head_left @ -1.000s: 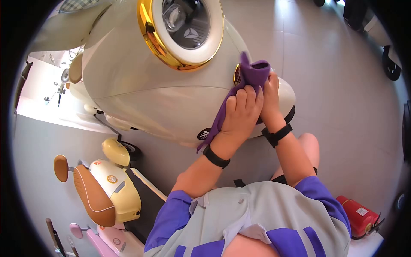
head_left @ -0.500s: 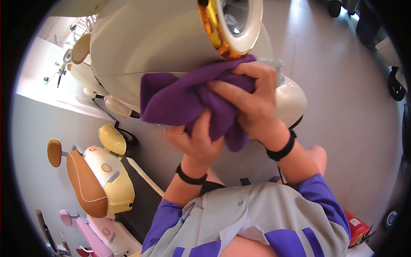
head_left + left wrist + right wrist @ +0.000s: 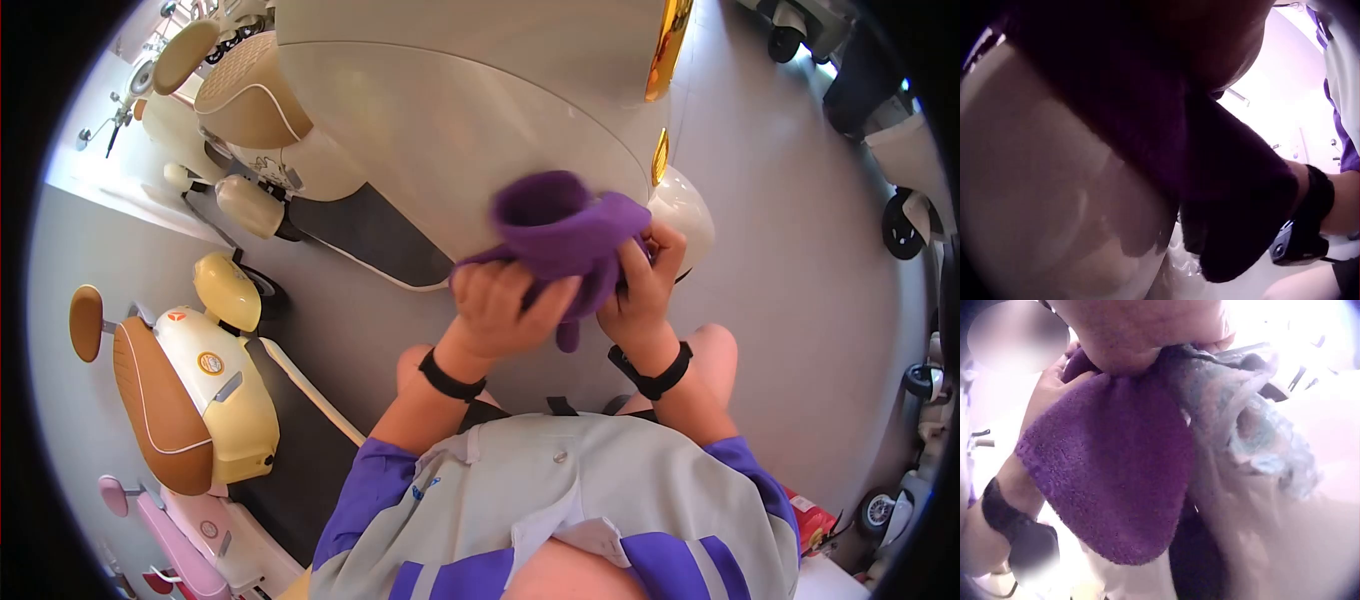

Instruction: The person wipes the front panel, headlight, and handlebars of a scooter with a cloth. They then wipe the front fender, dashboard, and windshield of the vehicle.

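Observation:
A purple cloth [image 3: 560, 240], bunched and folded, is held between both hands in front of a cream scooter's front panel [image 3: 450, 120]. My left hand [image 3: 500, 310] grips its lower left part with curled fingers; my right hand [image 3: 645, 285] pinches its right side. In the right wrist view a flap of the cloth [image 3: 1116, 469] hangs down, and a crumpled pale blue-green piece [image 3: 1260, 431] lies beside it under the right hand. The left wrist view is dark, with the cloth [image 3: 1235, 194] across the glossy panel [image 3: 1035, 175].
A cream and yellow scooter with a brown seat [image 3: 160, 400] stands at the left, a pink one [image 3: 180, 540] below it. Another tan-seated scooter [image 3: 255, 95] is at the upper left. A red extinguisher [image 3: 808, 520] stands at the lower right, near other scooter wheels [image 3: 877, 510].
Both hands first pressed the cloth near the scooter's front edge, then drew back with it and bunched it. The view has shifted, so the headlight is now mostly out of frame.

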`<act>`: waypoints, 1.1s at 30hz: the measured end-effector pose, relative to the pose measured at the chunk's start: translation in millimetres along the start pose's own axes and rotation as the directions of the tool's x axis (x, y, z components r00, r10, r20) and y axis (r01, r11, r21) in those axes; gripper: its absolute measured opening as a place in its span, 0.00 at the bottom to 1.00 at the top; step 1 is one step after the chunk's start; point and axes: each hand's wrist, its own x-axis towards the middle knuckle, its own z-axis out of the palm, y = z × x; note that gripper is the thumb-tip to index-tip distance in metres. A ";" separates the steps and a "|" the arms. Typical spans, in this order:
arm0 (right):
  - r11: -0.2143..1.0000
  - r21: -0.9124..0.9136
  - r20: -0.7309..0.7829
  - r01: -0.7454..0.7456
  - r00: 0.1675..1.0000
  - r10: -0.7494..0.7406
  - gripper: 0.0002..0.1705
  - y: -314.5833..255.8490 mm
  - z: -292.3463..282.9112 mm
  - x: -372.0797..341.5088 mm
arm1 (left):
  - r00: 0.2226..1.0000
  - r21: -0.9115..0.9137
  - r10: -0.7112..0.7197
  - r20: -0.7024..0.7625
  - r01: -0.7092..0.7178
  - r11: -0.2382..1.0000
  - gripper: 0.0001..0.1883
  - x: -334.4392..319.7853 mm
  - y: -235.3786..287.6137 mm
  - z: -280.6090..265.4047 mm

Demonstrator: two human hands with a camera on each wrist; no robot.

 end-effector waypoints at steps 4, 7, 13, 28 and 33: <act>0.974 -0.148 -0.014 0.172 0.984 -0.176 0.31 -42.6 -5.4 75.4 | 0.997 -0.014 -0.082 -0.014 0.082 0.997 0.22 46.2 -26.5 -25.5; 0.975 -0.147 -0.079 0.168 0.980 -0.181 0.31 -54.8 4.0 94.3 | 0.985 -0.009 -0.157 -0.064 0.157 0.988 0.27 64.4 -32.9 -24.0; 0.955 -0.271 -0.037 0.122 0.990 -0.137 0.29 -40.6 14.3 18.3 | 0.984 -0.237 -0.127 -0.124 0.095 0.967 0.25 -13.0 -17.1 7.9; 0.963 -0.072 -0.119 0.261 0.956 -0.268 0.32 -57.5 6.2 108.9 | 0.937 -0.075 -0.241 -0.251 0.230 0.970 0.25 75.0 -41.8 -18.2; 0.959 -0.149 0.033 0.240 0.971 -0.238 0.29 -50.6 10.9 36.6 | 0.888 -0.155 -0.280 -0.366 0.238 0.959 0.23 -4.3 -16.9 8.0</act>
